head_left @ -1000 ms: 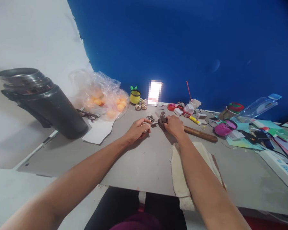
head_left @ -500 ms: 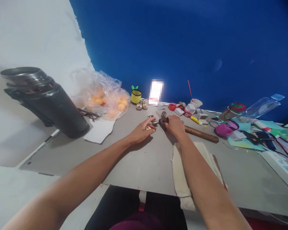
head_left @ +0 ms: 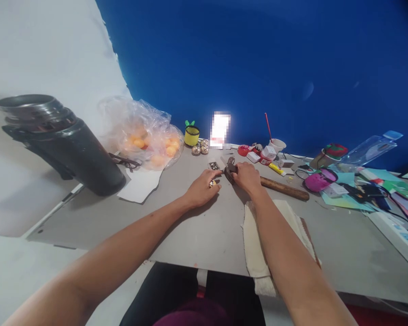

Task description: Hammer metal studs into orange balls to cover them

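My left hand is curled around a small yellow ball with shiny bits on it, and its index finger stretches toward the hammer. Just beyond those fingers lies a small clear box of dark and silvery little pieces. My right hand closes on the head end of a hammer, whose wooden handle lies out to the right on the table. What its fingertips pinch, if anything else, is hidden. Several shiny studded balls sit behind, near the wall.
A black thermos and a plastic bag of oranges stand left. Behind are a yellow basket and a bright blurred screen. A folded cloth lies under my right forearm. Papers, a bottle and a power strip crowd the right.
My left hand has drawn back slightly from the clear box, leaving it more visible. Its index finger now points toward the hammer head. My right hand has hardly moved.
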`<state>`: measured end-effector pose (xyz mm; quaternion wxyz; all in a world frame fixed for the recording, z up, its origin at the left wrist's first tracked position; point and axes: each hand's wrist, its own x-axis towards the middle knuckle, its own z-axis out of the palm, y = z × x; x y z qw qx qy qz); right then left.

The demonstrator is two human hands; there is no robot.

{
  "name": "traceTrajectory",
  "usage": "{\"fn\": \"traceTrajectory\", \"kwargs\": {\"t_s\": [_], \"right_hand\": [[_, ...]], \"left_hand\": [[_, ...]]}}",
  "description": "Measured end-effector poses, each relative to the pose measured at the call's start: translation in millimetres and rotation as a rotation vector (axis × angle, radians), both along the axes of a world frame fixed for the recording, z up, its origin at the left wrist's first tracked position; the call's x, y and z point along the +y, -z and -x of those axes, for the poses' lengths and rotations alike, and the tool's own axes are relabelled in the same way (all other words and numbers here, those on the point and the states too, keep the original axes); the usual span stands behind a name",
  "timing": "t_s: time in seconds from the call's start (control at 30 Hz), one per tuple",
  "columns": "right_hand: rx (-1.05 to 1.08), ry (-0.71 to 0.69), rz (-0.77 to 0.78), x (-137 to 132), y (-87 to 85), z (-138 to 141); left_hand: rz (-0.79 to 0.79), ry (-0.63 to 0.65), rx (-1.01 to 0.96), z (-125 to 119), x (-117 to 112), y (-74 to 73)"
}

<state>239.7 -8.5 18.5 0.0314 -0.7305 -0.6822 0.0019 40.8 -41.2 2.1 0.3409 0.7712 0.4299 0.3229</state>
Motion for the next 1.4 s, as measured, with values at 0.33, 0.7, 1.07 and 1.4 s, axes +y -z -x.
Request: {"fn": "traceTrajectory", "kwargs": {"t_s": [0.33, 0.7, 1.07, 1.4], "right_hand": [[-0.008, 0.001, 0.000, 1, 1.9, 0], [-0.005, 0.000, -0.001, -2, -1.7, 1], [-0.007, -0.006, -0.005, -2, -1.2, 1], [0.001, 0.006, 0.021, 0, -0.3, -1]], "left_hand": [[-0.131, -0.005, 0.025, -2, 4, 9.4], [-0.100, 0.028, 0.154, -5, 12, 10.1], [-0.112, -0.050, 0.089, -6, 14, 10.2], [-0.132, -0.231, 0.155, 2, 12, 7.7]]}}
